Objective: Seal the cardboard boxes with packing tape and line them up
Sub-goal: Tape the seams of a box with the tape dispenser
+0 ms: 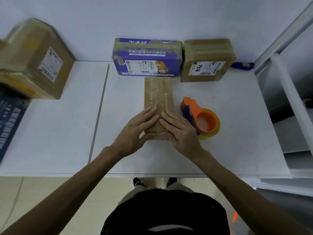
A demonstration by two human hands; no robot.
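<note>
While the left hand [137,131] and right hand [179,131] press flat-fingered on the narrow box [159,94], its long axis runs straight ahead of them; the tape dispenser [201,117] lies just outside the right hand.

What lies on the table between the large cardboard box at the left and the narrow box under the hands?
In the head view, only bare white table lies there, crossed by a thin grey seam.

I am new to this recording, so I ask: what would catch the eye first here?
The left hand and right hand press flat on the near end of a narrow brown box in the centre. An orange tape dispenser lies right of it. Behind, a purple box and a taped brown box stand side by side.
</note>
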